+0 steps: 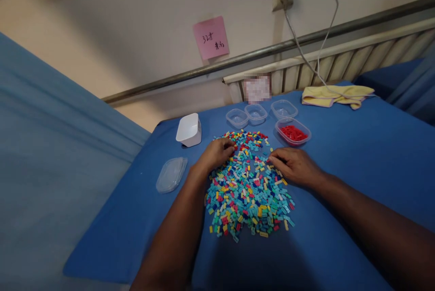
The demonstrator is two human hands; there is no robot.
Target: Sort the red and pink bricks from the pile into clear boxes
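A wide heap of small coloured bricks [249,191], mostly teal with yellow, red, white and blue, lies on the blue table [356,155]. My left hand [215,154] rests on the heap's upper left edge with its fingers curled down among the pieces. My right hand [294,165] lies at the heap's upper right edge, fingertips pinched together on the bricks. What either hand holds is too small to see. A clear tub [293,132] just beyond my right hand contains only red bricks.
Three empty clear tubs [237,118] [256,113] [284,109] stand in a row behind the heap. A white square bowl [189,129] and a clear lid [171,174] sit at the left. A yellow cloth [336,95] with a cable lies at the back right.
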